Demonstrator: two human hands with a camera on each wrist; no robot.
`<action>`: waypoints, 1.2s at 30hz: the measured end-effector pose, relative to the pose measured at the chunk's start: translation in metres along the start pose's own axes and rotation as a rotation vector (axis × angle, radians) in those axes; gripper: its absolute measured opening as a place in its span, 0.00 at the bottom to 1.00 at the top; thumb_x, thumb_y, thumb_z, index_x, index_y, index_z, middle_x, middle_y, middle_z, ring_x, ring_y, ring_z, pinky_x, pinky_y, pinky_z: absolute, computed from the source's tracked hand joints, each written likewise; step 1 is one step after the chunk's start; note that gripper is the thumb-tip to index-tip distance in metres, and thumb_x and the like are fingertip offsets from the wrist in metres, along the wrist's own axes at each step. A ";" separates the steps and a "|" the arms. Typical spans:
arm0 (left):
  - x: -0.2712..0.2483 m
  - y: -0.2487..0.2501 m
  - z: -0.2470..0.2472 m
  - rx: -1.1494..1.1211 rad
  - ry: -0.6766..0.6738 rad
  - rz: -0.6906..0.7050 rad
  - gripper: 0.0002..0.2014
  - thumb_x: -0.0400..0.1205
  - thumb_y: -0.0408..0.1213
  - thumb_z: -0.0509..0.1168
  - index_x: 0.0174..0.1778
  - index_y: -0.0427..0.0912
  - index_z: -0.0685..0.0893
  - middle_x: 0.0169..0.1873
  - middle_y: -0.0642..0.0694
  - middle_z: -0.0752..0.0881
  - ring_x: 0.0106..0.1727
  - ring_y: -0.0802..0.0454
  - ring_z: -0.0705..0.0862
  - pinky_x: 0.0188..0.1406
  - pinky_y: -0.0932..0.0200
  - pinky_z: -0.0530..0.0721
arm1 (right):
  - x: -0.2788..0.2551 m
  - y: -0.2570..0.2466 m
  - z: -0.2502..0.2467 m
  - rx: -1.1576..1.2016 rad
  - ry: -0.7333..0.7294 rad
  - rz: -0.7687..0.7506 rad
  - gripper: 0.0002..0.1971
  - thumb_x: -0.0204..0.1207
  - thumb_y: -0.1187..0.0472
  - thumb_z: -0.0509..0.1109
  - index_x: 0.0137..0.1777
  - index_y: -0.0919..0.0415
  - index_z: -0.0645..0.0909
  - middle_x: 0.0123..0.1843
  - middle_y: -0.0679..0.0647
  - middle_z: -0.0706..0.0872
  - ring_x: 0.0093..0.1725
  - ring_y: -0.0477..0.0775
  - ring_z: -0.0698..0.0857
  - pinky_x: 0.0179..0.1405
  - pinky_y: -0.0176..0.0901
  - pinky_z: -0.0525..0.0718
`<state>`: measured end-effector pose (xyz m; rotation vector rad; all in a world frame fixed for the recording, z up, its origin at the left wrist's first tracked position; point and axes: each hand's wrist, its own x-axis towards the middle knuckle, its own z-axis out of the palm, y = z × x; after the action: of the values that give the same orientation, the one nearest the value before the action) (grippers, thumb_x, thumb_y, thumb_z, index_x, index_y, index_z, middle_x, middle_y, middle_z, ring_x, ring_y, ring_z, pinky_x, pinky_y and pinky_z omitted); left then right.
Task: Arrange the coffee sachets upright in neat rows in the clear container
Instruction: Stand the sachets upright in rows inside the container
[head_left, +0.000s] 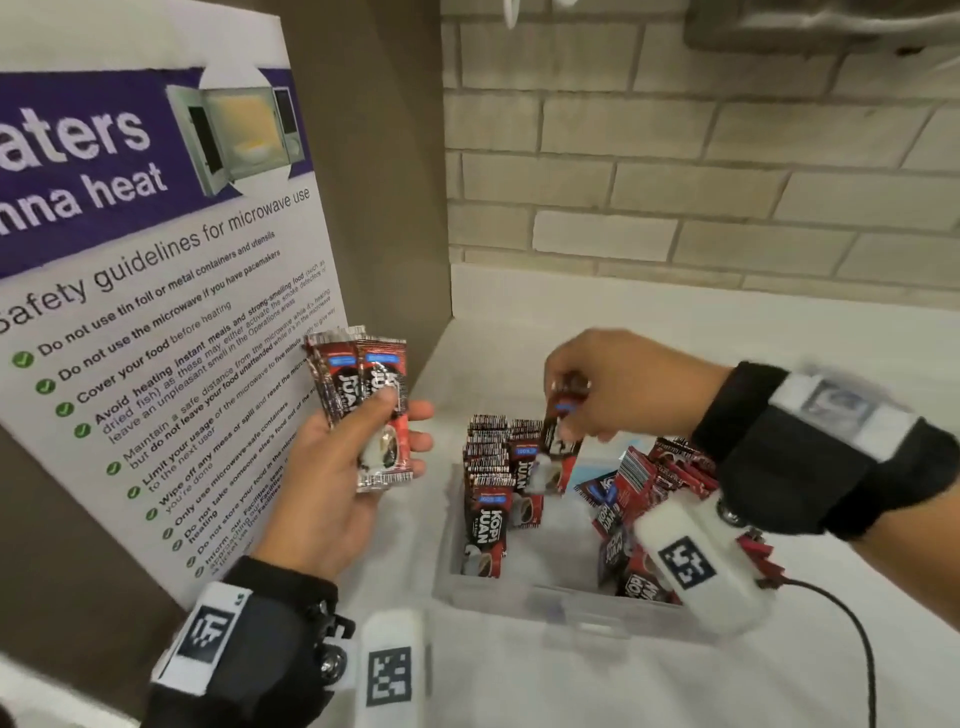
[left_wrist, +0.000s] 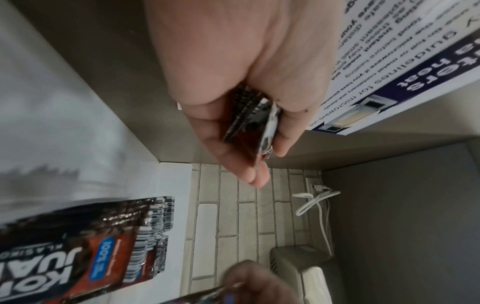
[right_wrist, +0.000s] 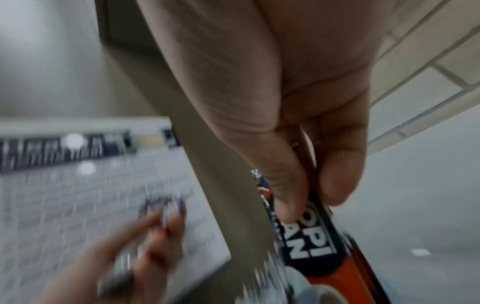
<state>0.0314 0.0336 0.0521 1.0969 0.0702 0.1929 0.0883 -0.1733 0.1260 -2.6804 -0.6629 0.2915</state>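
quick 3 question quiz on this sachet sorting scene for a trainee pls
1. True or false: the left hand holds nothing.
2. Which part of the clear container holds the neat upright rows? A) the side nearer the poster B) the side nearer the right wrist
3. Fill in: the right hand pinches one sachet by its ____ end.

Key:
1. False: it grips spare sachets.
2. A; a loose jumbled pile lies on the other side.
3. Top.
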 end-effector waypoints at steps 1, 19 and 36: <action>0.000 0.000 -0.001 -0.005 0.009 0.007 0.14 0.72 0.38 0.66 0.53 0.40 0.81 0.35 0.42 0.90 0.26 0.53 0.85 0.22 0.64 0.82 | 0.003 -0.001 0.012 -0.109 -0.036 0.002 0.09 0.72 0.67 0.75 0.40 0.58 0.76 0.40 0.50 0.80 0.32 0.50 0.81 0.33 0.41 0.83; -0.011 -0.005 -0.004 0.040 -0.016 0.026 0.15 0.70 0.39 0.66 0.51 0.39 0.82 0.32 0.43 0.89 0.25 0.54 0.84 0.21 0.64 0.82 | 0.028 0.000 0.076 -0.306 0.056 0.054 0.26 0.70 0.66 0.76 0.60 0.63 0.63 0.43 0.56 0.75 0.39 0.57 0.78 0.37 0.46 0.78; -0.015 -0.022 0.026 0.133 -0.195 -0.096 0.17 0.68 0.41 0.68 0.52 0.43 0.82 0.38 0.47 0.91 0.36 0.53 0.90 0.30 0.60 0.86 | 0.008 -0.028 0.015 0.632 0.041 -0.041 0.09 0.72 0.68 0.75 0.49 0.62 0.79 0.33 0.55 0.81 0.24 0.43 0.81 0.24 0.32 0.82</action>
<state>0.0236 -0.0020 0.0435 1.2367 -0.0393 -0.0060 0.0801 -0.1418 0.1227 -2.0620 -0.5052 0.3621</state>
